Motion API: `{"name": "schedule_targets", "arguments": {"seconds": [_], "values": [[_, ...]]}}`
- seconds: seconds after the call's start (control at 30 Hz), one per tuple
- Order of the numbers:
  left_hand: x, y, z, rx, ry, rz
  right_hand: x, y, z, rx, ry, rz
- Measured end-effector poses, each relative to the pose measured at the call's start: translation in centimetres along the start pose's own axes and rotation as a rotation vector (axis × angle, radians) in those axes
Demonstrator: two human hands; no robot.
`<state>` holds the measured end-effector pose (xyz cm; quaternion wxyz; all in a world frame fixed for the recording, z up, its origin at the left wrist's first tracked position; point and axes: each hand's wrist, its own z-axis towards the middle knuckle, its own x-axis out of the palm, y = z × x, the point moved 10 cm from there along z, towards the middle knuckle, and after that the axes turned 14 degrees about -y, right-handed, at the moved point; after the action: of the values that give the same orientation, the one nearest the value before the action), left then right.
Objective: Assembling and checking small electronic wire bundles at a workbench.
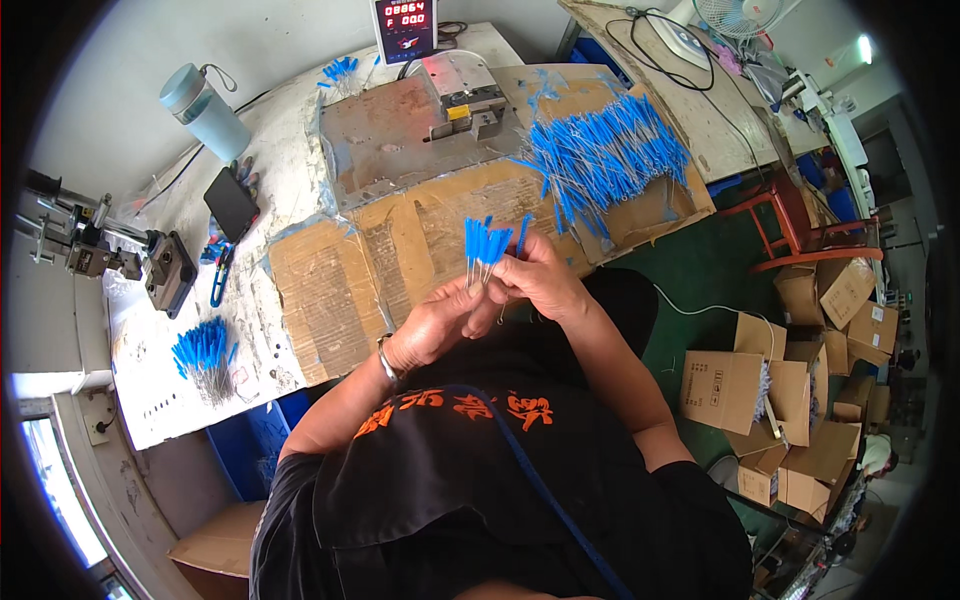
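Note:
In front of my chest I hold a small bunch of thin wire brushes (485, 243) with blue heads pointing up. My left hand (440, 318) is closed around their wire stems. Right beside it, my right hand (540, 275) pinches at the same bunch, its fingertips against the stems. One more blue brush (524, 234) sticks up by the right fingers, a little apart from the others. Below the hands a wire end with a small loop shows. A large pile of such brushes (605, 155) lies on cardboard to the right, beyond my right hand.
Behind the hands lies a cardboard sheet (340, 290). A metal fixture (470, 110) and a red digit display (405, 28) stand at the back. Leftward are a standing brush bundle (205, 360), cutters (220, 275), a phone (231, 205), a bottle (205, 112) and a clamp stand (165, 265). Cartons (730, 390) sit rightward.

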<state>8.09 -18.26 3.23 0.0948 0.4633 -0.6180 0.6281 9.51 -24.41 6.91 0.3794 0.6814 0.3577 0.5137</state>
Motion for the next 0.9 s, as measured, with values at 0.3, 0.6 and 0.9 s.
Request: {"name": "schedule_targets", "arguments": {"seconds": [0.3,0.6,0.9], "values": [[-0.5,-0.7,-0.1,0.036,-0.068,0.045,-0.5,1.0,0.0,-0.161,-0.176,-0.180],[-1.4,-1.7,0.2,0.112,-0.167,-0.052,-1.5,1.7,0.4,-0.239,-0.309,-0.181],[-2.6,-1.7,0.3,0.140,-0.339,-0.062,-2.3,0.2,0.6,-0.051,-0.302,-0.223]]}}
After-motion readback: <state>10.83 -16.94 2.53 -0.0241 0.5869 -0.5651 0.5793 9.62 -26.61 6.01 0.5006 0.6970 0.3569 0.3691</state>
